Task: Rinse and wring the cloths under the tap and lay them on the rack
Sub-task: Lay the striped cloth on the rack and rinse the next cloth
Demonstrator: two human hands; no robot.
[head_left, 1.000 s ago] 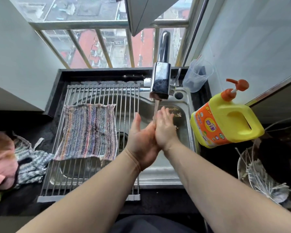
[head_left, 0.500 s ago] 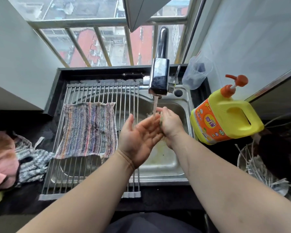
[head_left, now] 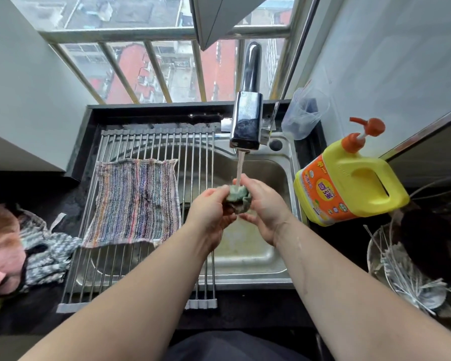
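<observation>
Beyond the fingers point(head_left: 253, 185), grey daylight comes in through a barred window point(head_left: 151, 69). A plain white wall point(head_left: 24, 87) stands to their left and a pale glossy wall point(head_left: 388, 61) to their right. Black countertop point(head_left: 245, 316) lies below them.

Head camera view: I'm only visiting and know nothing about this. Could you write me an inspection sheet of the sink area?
Surface: stainless steel sink set in a dark countertop.
Job's things: small green cloth bunched under the running chrome tap; striped multicoloured cloth lying flat on the metal bar rack over the sink's left part.
Clutter: yellow detergent jug with orange pump right of the sink; clear plastic cup behind it; heap of fabrics at left; bowl of white sticks at right.
Hands: left hand and right hand both grip the green cloth.
Cables: thin curved strands at far right, kind unclear.
Surroundings: barred window above, rooftops outside.
</observation>
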